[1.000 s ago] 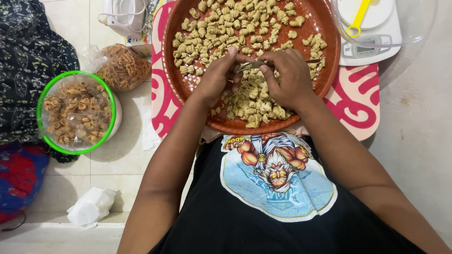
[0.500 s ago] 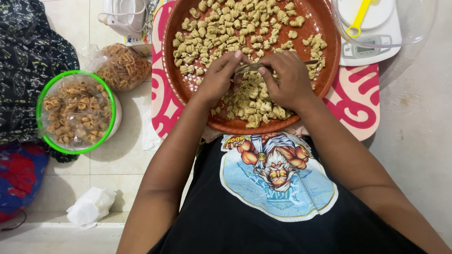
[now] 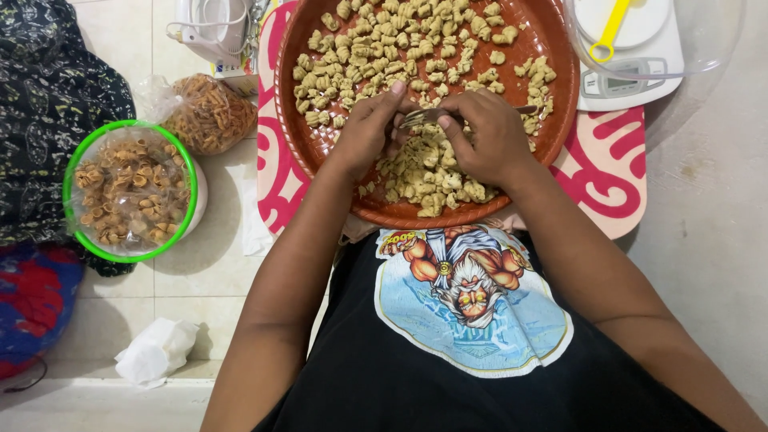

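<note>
My right hand [image 3: 488, 132] still pinches the metal fork [image 3: 424, 117]; since a second ago my left hand [image 3: 370, 128] fingers slid along its tines, pressing dough over the round brown tray [image 3: 552, 120].

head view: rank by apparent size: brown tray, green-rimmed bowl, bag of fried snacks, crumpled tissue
1. brown tray
2. green-rimmed bowl
3. bag of fried snacks
4. crumpled tissue
Bag partly hidden by the tray, so its rank against the tissue is less sure.

Pale dough pieces [image 3: 416, 172] fill a ridged reddish-brown tray [image 3: 308, 140].
</note>
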